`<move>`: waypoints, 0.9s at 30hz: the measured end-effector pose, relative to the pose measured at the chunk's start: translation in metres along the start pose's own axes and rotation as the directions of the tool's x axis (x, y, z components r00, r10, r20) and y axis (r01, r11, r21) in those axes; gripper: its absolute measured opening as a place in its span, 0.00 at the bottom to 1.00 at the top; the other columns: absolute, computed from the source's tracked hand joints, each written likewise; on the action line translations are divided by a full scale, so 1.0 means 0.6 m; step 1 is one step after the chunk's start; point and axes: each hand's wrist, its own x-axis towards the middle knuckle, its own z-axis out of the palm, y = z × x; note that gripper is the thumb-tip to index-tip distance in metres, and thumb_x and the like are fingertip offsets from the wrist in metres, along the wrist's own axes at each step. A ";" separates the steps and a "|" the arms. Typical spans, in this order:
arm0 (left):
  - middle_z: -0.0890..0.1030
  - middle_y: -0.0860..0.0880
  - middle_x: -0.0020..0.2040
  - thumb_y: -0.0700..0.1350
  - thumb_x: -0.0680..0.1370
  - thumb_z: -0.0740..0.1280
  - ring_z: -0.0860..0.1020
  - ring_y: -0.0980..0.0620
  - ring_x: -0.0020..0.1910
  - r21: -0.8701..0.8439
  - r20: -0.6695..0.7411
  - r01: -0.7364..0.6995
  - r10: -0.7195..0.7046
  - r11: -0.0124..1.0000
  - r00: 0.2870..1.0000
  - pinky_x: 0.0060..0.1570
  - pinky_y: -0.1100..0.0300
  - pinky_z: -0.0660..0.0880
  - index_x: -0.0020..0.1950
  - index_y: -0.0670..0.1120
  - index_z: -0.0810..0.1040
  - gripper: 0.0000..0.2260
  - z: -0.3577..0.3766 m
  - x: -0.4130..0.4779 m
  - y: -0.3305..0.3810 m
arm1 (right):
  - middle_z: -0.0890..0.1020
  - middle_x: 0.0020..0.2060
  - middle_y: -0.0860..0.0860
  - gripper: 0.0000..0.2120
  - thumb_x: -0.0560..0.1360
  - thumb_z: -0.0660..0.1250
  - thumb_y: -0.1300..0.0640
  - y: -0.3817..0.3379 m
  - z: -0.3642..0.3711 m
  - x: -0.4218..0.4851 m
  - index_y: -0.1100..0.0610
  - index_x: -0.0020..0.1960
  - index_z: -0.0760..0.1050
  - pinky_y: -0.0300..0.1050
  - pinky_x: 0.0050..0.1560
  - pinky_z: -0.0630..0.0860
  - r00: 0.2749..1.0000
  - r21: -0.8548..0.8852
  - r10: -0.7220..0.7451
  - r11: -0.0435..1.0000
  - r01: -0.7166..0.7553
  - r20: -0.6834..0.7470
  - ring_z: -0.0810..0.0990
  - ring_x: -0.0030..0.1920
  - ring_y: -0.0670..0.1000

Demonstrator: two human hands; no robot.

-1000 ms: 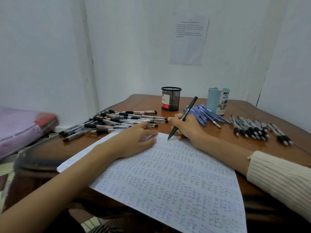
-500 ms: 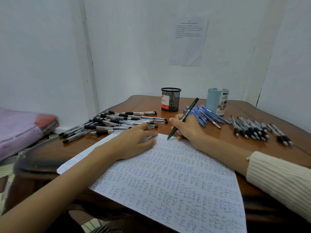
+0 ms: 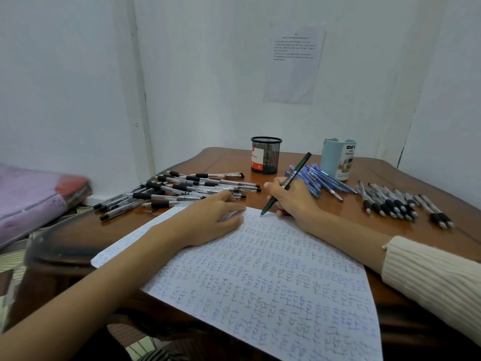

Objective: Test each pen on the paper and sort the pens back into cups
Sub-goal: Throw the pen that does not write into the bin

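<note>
My right hand (image 3: 294,199) grips a dark green pen (image 3: 286,185) in a writing hold, its tip at the far edge of the paper (image 3: 273,282), which is covered in handwritten "test" words. My left hand (image 3: 210,220) rests on the paper's upper left part, its thumb and fingers pinching a small pale thing that looks like a pen cap (image 3: 229,214). At the back stand a black mesh cup (image 3: 266,155) and a light blue cup (image 3: 337,158). Both look empty from here.
Several black-grip clear pens (image 3: 182,190) lie heaped at the left of the wooden table (image 3: 338,217). Several blue pens (image 3: 321,182) lie by the blue cup, and a row of black-tipped pens (image 3: 400,203) sits at the right. A pink bundle (image 3: 33,199) lies off the table's left.
Almost nothing: my right hand keeps the green pen's tip at the paper's far edge with a slight shift, and my left hand stays where it was.
</note>
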 end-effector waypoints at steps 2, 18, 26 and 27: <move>0.68 0.53 0.65 0.54 0.81 0.55 0.69 0.57 0.59 0.006 -0.003 -0.006 0.006 1.000 1.000 0.59 0.62 0.67 0.72 0.52 0.67 0.19 0.000 0.000 -0.001 | 0.74 0.25 0.49 0.17 0.78 0.63 0.61 0.000 0.000 -0.001 0.58 0.30 0.66 0.37 0.20 0.67 0.999 -0.015 -0.029 0.999 0.029 -0.018 0.66 0.16 0.42; 0.80 0.52 0.56 0.47 0.79 0.62 0.78 0.54 0.53 -0.381 -0.247 0.016 -0.118 0.924 0.962 0.53 0.66 0.74 0.61 0.48 0.78 0.12 -0.076 -0.067 -0.014 | 0.83 0.36 0.51 0.04 0.71 0.73 0.56 -0.032 -0.008 -0.009 0.54 0.44 0.81 0.40 0.39 0.81 0.976 -0.190 -0.101 0.972 0.138 0.192 0.82 0.36 0.48; 0.81 0.47 0.52 0.48 0.76 0.64 0.77 0.55 0.51 -0.257 -0.427 0.201 -0.298 0.945 0.854 0.53 0.64 0.72 0.56 0.46 0.81 0.12 -0.064 -0.256 -0.084 | 0.84 0.43 0.47 0.07 0.74 0.67 0.52 -0.138 0.125 -0.134 0.48 0.51 0.81 0.36 0.43 0.79 0.754 -0.172 -0.235 0.892 0.419 0.614 0.82 0.44 0.42; 0.81 0.47 0.51 0.49 0.75 0.62 0.77 0.54 0.51 -0.233 -0.445 0.223 -0.308 0.947 0.841 0.54 0.62 0.72 0.56 0.45 0.81 0.14 -0.061 -0.285 -0.087 | 0.84 0.42 0.46 0.06 0.74 0.66 0.52 -0.144 0.148 -0.158 0.46 0.49 0.81 0.34 0.42 0.79 0.724 -0.158 -0.257 0.878 0.451 0.640 0.82 0.43 0.40</move>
